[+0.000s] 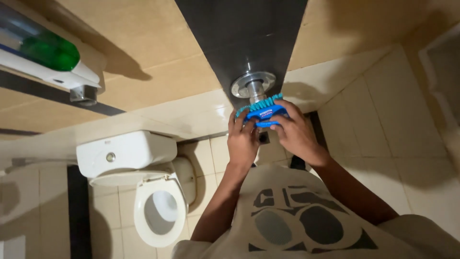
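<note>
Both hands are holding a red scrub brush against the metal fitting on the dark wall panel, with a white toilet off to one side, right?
Not quite: the scrub brush is blue with teal bristles, not red, as the head view shows. Otherwise yes: the left hand and right hand hold it at the metal fitting, with the white toilet alongside.

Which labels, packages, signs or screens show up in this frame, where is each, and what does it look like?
Label: small red-and-white oval patch on the back of the blue brush, held by both hands against the chrome fitting.
Dispenser: wall-mounted, upper left; white body with a clear case holding green liquid.
Shirt print: dark rounded shapes on a pale shirt, bottom centre.
No signs or screens in view.
</note>
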